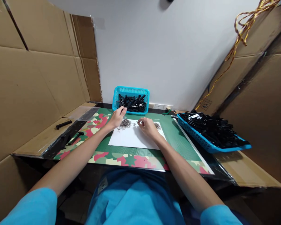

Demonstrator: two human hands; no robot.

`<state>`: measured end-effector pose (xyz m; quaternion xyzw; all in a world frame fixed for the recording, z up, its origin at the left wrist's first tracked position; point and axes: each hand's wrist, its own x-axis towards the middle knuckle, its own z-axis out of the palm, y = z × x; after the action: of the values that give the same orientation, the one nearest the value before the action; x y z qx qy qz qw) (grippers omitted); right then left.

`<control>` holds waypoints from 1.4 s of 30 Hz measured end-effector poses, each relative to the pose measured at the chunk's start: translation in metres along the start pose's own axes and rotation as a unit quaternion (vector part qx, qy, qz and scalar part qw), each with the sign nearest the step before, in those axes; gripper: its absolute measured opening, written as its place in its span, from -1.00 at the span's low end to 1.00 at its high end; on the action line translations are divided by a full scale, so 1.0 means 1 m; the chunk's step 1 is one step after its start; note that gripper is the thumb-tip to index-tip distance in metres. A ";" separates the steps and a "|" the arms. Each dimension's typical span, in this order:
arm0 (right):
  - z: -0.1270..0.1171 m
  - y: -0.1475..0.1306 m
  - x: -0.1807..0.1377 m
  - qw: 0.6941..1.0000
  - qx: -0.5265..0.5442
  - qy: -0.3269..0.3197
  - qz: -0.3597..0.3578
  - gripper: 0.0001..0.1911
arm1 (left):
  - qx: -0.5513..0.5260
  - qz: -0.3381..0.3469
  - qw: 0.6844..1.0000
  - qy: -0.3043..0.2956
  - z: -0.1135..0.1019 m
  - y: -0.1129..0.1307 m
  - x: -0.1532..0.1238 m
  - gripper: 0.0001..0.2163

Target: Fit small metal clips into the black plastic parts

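My left hand is closed, its fingertips pinched at the near rim of a blue basket of black plastic parts. Dark shapes lie right behind those fingertips, so I cannot make out what is in them. Over a white sheet of paper, my right hand is also closed, thumb and finger pinched together; anything between them is too small to name. A pile of small brownish bits lies on the paper beside my left hand. Another small pile shows just past my right hand.
At the right stands a second blue basket heaped with black parts. Loose black parts lie at the left. Cardboard walls flank the green mat. Twisted yellow wires hang at the right; sockets sit behind.
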<state>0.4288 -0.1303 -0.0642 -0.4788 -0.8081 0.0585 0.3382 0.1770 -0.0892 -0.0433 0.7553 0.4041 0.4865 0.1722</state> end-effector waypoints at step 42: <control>0.020 -0.015 0.003 0.992 0.077 -0.080 -0.052 -0.77 | -0.013 -0.024 0.998 -0.051 0.015 -0.005 -0.001 -0.54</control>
<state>0.4048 -0.1310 -0.0720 -0.4023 -0.8495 0.1415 0.3106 0.1873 -0.0852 -0.0546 0.7670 0.4059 0.4485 0.2140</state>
